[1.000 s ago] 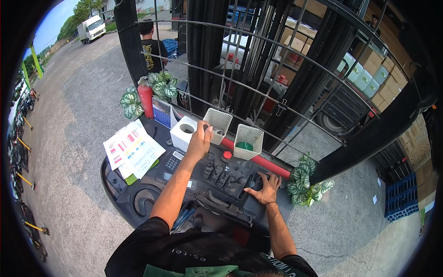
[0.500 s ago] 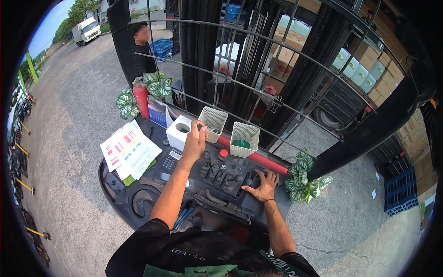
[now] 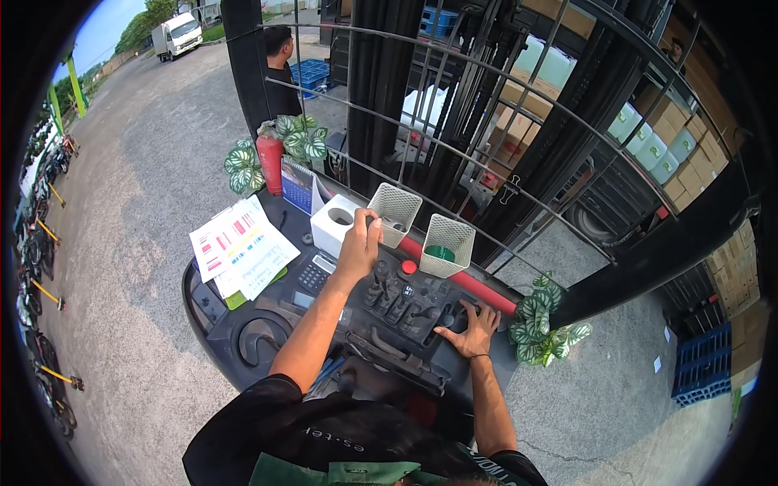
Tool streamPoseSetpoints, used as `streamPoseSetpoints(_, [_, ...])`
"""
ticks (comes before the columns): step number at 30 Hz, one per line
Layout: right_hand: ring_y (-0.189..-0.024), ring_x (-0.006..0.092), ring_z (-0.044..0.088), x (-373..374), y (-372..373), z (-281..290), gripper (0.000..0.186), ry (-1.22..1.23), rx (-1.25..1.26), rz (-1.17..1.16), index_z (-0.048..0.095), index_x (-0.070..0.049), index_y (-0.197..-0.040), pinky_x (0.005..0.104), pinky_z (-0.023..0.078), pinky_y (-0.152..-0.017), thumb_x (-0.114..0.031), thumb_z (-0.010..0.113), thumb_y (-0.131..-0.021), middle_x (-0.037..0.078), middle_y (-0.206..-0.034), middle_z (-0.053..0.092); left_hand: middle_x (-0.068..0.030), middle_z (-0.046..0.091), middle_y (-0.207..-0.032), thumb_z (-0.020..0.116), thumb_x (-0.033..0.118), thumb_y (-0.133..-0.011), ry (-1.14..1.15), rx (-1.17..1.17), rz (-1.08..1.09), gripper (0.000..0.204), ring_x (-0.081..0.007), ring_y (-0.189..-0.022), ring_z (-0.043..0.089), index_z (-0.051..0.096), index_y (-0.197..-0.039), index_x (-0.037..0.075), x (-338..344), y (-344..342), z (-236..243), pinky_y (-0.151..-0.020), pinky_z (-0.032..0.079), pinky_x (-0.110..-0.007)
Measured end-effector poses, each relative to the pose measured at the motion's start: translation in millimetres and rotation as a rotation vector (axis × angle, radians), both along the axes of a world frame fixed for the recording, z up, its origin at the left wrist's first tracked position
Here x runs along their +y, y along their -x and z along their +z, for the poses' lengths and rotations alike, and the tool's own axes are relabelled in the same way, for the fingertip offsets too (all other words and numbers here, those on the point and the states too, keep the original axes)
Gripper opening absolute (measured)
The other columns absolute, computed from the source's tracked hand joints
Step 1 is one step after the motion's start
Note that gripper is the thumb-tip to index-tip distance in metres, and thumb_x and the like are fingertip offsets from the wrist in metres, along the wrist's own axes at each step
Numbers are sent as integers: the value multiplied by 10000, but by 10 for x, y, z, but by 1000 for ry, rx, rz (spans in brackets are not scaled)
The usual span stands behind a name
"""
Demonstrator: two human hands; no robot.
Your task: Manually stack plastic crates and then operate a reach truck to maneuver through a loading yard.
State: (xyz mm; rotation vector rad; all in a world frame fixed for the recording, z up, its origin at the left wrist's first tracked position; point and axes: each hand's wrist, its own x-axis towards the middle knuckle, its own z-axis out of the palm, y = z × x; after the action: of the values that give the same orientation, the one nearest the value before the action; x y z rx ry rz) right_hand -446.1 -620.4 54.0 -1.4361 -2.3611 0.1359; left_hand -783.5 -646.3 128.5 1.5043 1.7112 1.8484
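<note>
My left hand reaches up between a white box with a round hole and the left white mesh basket. Its fingers are curled together around something small and dark, mostly hidden. Small items lie in that basket. On the right of the dark control console, my right hand rests with thumb and fingers spread beside a dark recess. Between the hands stand several black levers and a red button. The right mesh basket holds a green roll.
Papers, a calculator and a steering wheel are on the left. A fire extinguisher and desk calendar stand behind. A wire guard and black mast rise ahead. A person stands beyond; a truck is farther off.
The view has shifted, so the console sits slightly farther right. The person beyond the guard has turned the head to the right. Both my hands keep nearly the same places on the console.
</note>
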Motion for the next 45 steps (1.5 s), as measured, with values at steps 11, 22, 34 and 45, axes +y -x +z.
streamPoseSetpoints(11, [-1342, 393, 416, -18, 2, -11, 1047, -17, 13, 12, 641, -168, -1339, 615, 171, -1207, -871, 750, -571, 182, -1345, 502, -136, 629, -719, 429, 269, -1099, -15, 9, 7, 259, -316, -686, 679, 451, -1171, 22, -44, 11, 9, -663, 512, -419])
streamPoseSetpoints(22, [-1320, 400, 437, -97, 54, -24, 1040, -79, 32, 45, 647, -165, -1323, 635, 185, -1192, -864, 760, -561, 177, -1304, 520, -68, 554, -655, 485, 266, -1082, -273, -86, 144, 245, -138, -569, 545, 503, -1097, 23, -337, -19, -230, -535, 425, -306])
streamPoseSetpoints(34, [-1348, 411, 419, -297, 136, -53, 1059, -62, -8, 18, 632, -164, -1334, 657, 170, -1199, -869, 756, -553, 199, -1329, 511, -28, 508, -622, 457, 283, -1095, -297, -68, 137, 270, -93, -550, 471, 480, -1111, 14, -535, 78, -246, -526, 381, -281])
streamPoseSetpoints(45, [-1308, 389, 445, -348, 183, -27, 1034, -129, -6, 24, 666, -166, -1302, 637, 198, -1187, -876, 746, -554, 185, -1297, 526, -79, 538, -652, 489, 240, -1079, -276, -92, 116, 233, -165, -573, 550, 516, -1116, 11, -635, 132, -181, -549, 436, -337])
